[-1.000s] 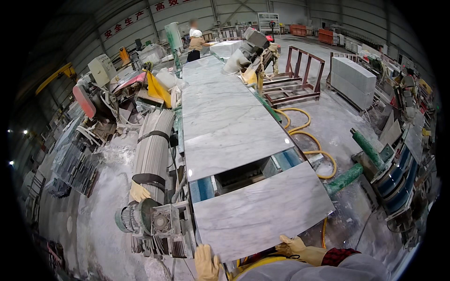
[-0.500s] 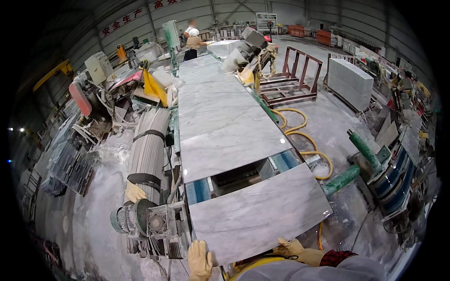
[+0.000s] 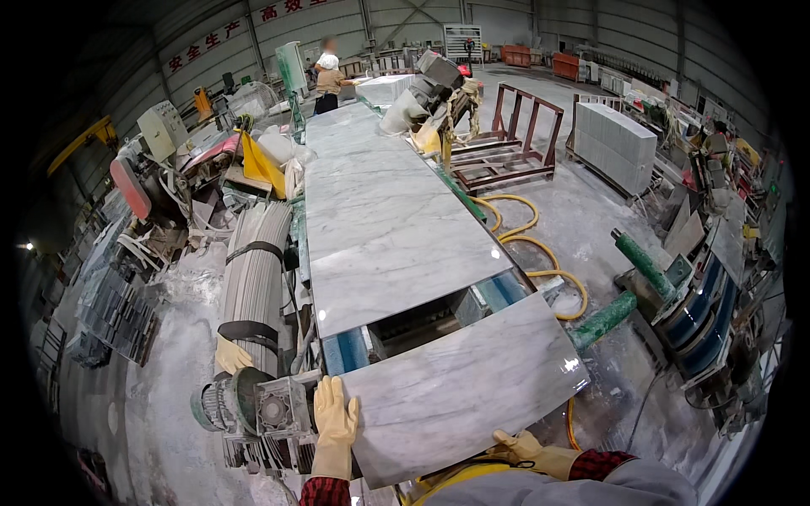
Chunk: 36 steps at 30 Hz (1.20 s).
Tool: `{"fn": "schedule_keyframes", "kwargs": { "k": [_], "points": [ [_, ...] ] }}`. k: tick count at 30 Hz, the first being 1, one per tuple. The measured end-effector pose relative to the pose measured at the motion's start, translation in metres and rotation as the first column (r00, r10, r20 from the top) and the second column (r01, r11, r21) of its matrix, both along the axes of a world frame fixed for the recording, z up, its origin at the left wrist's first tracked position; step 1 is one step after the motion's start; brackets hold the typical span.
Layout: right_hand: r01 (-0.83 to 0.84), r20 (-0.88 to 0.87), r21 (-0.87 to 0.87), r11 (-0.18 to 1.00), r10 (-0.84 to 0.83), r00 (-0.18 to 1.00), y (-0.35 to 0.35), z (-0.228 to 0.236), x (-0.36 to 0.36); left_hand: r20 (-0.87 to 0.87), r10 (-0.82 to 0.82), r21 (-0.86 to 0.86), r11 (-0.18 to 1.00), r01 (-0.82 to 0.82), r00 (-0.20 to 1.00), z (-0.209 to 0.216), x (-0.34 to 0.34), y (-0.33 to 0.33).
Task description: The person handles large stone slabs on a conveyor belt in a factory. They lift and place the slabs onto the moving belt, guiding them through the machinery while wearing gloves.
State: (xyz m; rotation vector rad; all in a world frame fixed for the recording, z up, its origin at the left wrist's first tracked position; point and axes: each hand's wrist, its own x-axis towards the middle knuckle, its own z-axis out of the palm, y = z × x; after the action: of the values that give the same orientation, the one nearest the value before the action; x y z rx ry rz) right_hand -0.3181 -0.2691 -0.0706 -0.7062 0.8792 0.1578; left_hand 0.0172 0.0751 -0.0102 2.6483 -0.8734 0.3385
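Note:
A pale grey-veined marble slab [image 3: 472, 384] lies at the near end of a conveyor, right in front of me. My left hand [image 3: 336, 419], in a cream rubber glove, rests along its left edge with fingers stretched out, pointing away from me. At the near edge, my gloved right hand [image 3: 530, 452] is curled round the rim, thumb side up; its lower fingers are hidden. Beyond a dark gap lies a longer marble surface [image 3: 388, 228]. Blue conveyor strips [image 3: 344, 351] show in the gap.
Beside the conveyor's left are a geared motor [image 3: 261, 405] and a strapped ribbed bundle [image 3: 253, 287]. A yellow hose [image 3: 553, 261], green rollers [image 3: 603, 320] and a brown steel rack [image 3: 515, 139] stand right. A person [image 3: 329, 83] is at the far end.
My left hand has moved forward along the slab's left edge, bringing its checked sleeve into view. The right hand stays at the near edge. The whole view has shifted slightly.

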Motion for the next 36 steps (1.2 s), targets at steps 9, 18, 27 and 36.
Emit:
{"fn": "schedule_keyframes", "kwargs": {
  "k": [9, 18, 27, 36],
  "points": [
    [0.068, -0.04, 0.023, 0.997, -0.067, 0.997, -0.002, -0.024, -0.004, 0.011, 0.037, -0.013, 0.999, -0.036, 0.999, -0.011, -0.045, 0.008],
    [0.147, -0.11, 0.103, 0.984, -0.136, 0.985, 0.011, 0.008, 0.005, -0.113, -0.076, -0.147, 0.987, 0.059, 0.991, -0.018, -0.188, 0.066],
    [-0.201, 0.16, -0.188, 0.962, 0.232, 0.96, -0.004, -0.049, -0.024, -0.406, -0.364, -0.013, 0.92, 0.393, 0.839, 0.009, -0.196, 0.14],
    [-0.008, -0.057, -0.145, 0.989, 0.0, 0.998, 0.014, 0.031, -0.004, -0.322, -0.442, -0.004, 0.885, 0.466, 0.837, 0.105, 0.036, -0.152]
  ]
}}
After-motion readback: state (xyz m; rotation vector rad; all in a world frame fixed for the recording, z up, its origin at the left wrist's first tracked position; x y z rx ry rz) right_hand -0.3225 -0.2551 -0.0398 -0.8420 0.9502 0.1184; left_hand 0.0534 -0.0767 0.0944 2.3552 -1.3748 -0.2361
